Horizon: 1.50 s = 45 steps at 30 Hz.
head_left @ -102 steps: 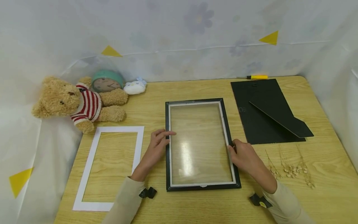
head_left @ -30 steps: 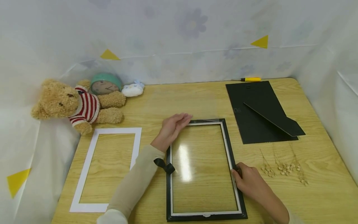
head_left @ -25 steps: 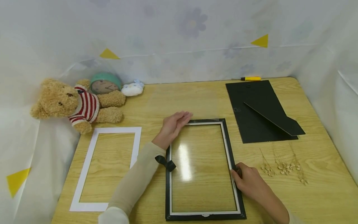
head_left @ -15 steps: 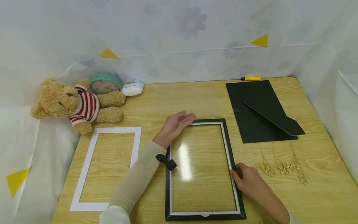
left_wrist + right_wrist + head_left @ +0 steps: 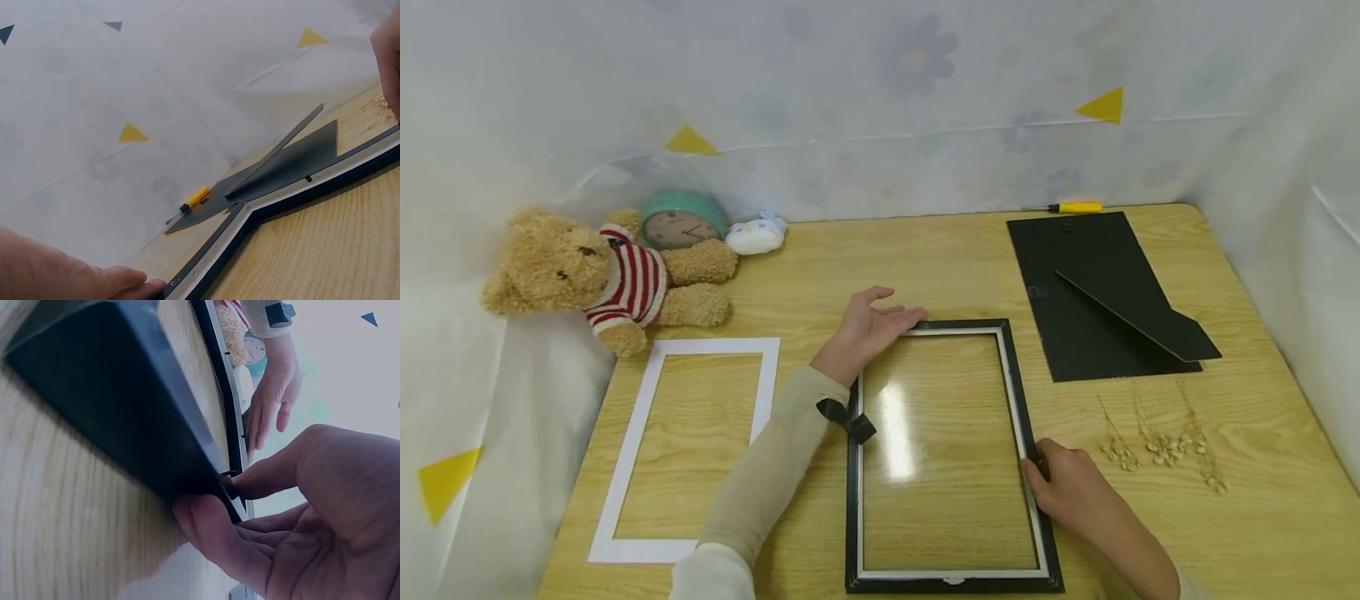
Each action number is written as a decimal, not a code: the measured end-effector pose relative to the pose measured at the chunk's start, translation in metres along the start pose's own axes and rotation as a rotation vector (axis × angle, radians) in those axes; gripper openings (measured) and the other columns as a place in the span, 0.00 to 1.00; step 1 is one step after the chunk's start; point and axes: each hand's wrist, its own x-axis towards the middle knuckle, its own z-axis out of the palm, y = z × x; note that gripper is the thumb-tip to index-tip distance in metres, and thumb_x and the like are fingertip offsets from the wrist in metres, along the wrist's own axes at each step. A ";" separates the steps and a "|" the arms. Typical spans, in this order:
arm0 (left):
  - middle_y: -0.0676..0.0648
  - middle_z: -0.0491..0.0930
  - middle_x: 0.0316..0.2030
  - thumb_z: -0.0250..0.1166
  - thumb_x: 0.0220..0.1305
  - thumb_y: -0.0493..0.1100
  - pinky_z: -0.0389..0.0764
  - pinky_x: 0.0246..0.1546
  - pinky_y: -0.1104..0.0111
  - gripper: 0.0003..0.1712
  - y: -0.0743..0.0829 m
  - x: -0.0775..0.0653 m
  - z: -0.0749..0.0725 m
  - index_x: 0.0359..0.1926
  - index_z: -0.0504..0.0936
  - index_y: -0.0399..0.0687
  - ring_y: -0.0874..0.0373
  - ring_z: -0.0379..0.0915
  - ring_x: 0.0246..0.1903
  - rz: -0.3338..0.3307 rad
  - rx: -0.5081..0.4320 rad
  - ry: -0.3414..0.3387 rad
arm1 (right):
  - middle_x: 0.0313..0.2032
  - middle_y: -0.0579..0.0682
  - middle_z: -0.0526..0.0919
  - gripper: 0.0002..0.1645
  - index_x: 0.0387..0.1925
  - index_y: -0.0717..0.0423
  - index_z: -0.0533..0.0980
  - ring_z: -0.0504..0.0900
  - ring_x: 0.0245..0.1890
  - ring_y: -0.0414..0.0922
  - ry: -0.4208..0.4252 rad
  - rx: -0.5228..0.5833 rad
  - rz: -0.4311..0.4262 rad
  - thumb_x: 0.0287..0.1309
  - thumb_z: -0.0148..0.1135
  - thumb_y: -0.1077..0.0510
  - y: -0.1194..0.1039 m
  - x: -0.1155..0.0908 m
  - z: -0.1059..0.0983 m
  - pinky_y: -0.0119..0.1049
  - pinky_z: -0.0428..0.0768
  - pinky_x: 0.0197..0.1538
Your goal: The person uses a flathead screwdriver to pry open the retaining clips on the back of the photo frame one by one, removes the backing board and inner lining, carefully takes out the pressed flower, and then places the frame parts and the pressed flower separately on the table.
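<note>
A black picture frame (image 5: 853,517) with a pale inner edge lies at the front middle of the table. My left hand (image 5: 868,333) reaches to its far left corner, fingers extended, their tips at the far rail; that hand (image 5: 69,275) is also low in the left wrist view. With thumb and fingers my right hand (image 5: 1067,483) pinches the right rail, plain in the right wrist view on the frame (image 5: 112,394). A bright glare shows inside the frame; I cannot tell whether a clear pane is in it.
Left lies a white mat border (image 5: 647,550); behind it are a teddy bear (image 5: 640,279), a teal clock (image 5: 681,221) and a small white plush (image 5: 756,236). Right are the black backing board (image 5: 1037,300) with its stand leg, a yellow screwdriver (image 5: 1078,207) and dried flowers (image 5: 1165,450).
Since 3.4 s ago the frame has come nearer, my right hand still gripping its side. My left hand went from the left rail to the far corner; lately its fingers spread slightly.
</note>
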 end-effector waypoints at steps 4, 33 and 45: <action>0.28 0.34 0.76 0.47 0.78 0.41 0.52 0.73 0.57 0.44 0.003 0.002 0.001 0.78 0.28 0.36 0.36 0.35 0.76 -0.037 -0.047 0.019 | 0.17 0.46 0.75 0.11 0.36 0.70 0.77 0.69 0.15 0.39 -0.010 -0.006 -0.004 0.65 0.61 0.62 -0.001 -0.002 -0.002 0.33 0.68 0.20; 0.28 0.38 0.76 0.48 0.78 0.42 0.54 0.73 0.57 0.41 0.011 -0.031 -0.008 0.78 0.34 0.37 0.36 0.39 0.76 0.003 -0.013 -0.034 | 0.19 0.47 0.78 0.17 0.42 0.74 0.76 0.73 0.16 0.40 -0.092 0.021 0.052 0.67 0.60 0.59 -0.001 -0.001 -0.013 0.35 0.72 0.20; 0.33 0.40 0.77 0.47 0.78 0.44 0.51 0.73 0.50 0.40 0.042 -0.038 0.010 0.80 0.36 0.45 0.35 0.43 0.75 0.081 -0.053 -0.082 | 0.23 0.48 0.81 0.21 0.47 0.75 0.76 0.77 0.19 0.40 -0.090 0.018 0.060 0.69 0.59 0.56 0.001 -0.001 -0.024 0.37 0.75 0.24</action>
